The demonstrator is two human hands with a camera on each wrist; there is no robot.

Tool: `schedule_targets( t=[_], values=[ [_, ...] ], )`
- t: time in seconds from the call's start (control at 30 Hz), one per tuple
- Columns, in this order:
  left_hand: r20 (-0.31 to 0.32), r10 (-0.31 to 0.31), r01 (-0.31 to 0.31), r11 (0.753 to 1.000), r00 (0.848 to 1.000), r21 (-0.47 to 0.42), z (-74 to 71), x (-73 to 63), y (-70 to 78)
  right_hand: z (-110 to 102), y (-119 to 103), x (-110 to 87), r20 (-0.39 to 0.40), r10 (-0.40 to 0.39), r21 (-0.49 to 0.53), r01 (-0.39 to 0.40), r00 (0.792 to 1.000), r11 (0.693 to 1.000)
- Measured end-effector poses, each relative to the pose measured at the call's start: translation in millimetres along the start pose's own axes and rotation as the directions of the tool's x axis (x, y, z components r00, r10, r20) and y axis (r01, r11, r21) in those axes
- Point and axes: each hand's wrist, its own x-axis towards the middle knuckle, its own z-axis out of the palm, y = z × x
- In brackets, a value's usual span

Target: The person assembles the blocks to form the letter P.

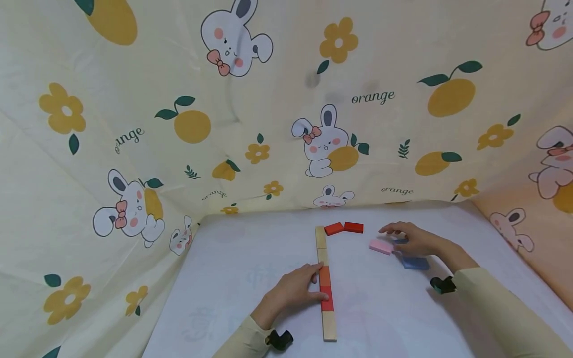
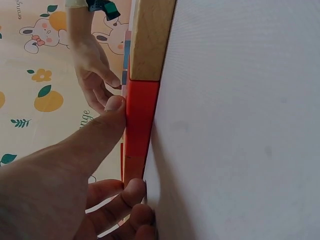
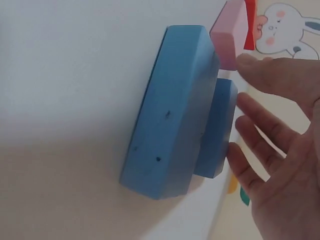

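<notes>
My left hand [image 1: 293,287] rests at the left side of a straight row of flat blocks. Its thumb touches the red block [image 1: 328,303], and its fingertips lie along the orange block [image 1: 325,276]. Plain wooden blocks [image 1: 329,325] form both ends of the row. To the right, my right hand [image 1: 418,239] hovers with fingers spread over a small blue block [image 3: 216,130], holding nothing. In the right wrist view, its thumb tip is right at the end of a pink block [image 3: 231,37]. A larger blue block [image 3: 172,110] lies beside the small one.
Two red blocks [image 1: 353,227] lie angled end to end beside the row's far end. The white table [image 1: 233,278] meets a patterned cloth [image 1: 268,149] at the back and sides. A dark wrist device [image 1: 442,285] sits at the right sleeve.
</notes>
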Motion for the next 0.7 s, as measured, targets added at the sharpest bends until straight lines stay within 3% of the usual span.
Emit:
schedule_targets(
  t=[0.27,0.7],
  values=[
    [0.008,-0.004,0.004,1.0,1.0,-0.008,0.7,1.0,-0.2,4.2,-4.0,2.2,0.045,0.095,-0.064,-0.092,0.994,0.994],
    [-0.001,0.006,-0.006,1.0,1.0,0.001,0.7,-0.2,-1.6,13.2,-17.5,9.1,0.042,0.062,-0.107,-0.057,0.997,0.993]
  ],
)
